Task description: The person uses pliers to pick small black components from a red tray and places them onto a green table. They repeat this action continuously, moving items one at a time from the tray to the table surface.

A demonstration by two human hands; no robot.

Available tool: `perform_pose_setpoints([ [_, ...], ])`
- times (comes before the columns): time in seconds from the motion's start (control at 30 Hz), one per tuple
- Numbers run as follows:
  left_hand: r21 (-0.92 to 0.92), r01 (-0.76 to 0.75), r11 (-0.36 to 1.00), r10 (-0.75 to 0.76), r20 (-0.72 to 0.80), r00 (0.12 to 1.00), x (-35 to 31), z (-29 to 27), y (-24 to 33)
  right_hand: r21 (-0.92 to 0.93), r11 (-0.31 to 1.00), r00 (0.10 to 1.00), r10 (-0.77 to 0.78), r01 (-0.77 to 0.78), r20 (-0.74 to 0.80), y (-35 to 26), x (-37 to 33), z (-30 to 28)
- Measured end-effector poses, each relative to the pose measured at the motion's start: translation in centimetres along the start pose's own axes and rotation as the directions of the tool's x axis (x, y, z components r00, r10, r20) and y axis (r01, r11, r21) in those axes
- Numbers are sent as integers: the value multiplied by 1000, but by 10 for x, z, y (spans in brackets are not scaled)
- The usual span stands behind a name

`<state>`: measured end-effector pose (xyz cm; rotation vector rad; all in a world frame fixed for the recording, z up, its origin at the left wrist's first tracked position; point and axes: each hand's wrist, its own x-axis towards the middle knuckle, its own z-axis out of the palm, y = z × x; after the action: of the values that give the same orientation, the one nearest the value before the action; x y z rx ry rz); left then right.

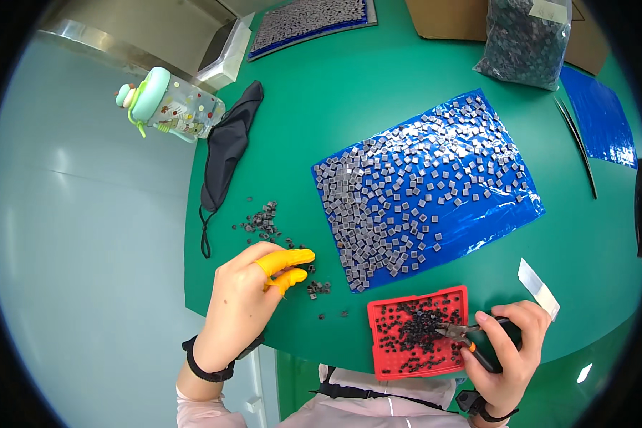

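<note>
Up at one o'clock we see a clear bag (pixel 526 39) of dark pieces. Our right hand (pixel 510 349) grips pliers (pixel 471 337) over the red tray (pixel 417 332); our left hand (pixel 253 299), yellow-capped fingers (pixel 285 260) loosely apart, holds nothing.

The counter (pixel 406 71) has a matt green top, smooth like rubber mat, and the blue sheet (pixel 506 214) on it is glossy plastic film, kinda crinkly. The red tray (pixel 378 357) looks like hard matt plastic, the pliers (pixel 471 335) have metal tips with rubbery grips. Yellow rubber finger cots (pixel 285 262) on the left hand (pixel 239 314), black cloth mask (pixel 225 157) looks soft and matt.
</note>
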<state>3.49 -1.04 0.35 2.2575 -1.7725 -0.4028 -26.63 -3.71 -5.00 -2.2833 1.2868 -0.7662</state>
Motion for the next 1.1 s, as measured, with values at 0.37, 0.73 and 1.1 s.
perform_pose_setpoints([
  [0.37, -81, 37, 996, -41, -46, 998, -9, -1, -3, -8, 1000, 1000, -22, 22, 2, 0, 2, -1],
  [0.73, -612, 201, 765, -147, 137, 980, -69, 14, 17, -16, 1000, 1000, -1, 0, -6, -5, 2, 0],
  [1.1, -808, 36, 588, 85, 106, 991, -57, 43, 37, 43, 999, 999, -32, 32, 11, -31, 9, 3],
])
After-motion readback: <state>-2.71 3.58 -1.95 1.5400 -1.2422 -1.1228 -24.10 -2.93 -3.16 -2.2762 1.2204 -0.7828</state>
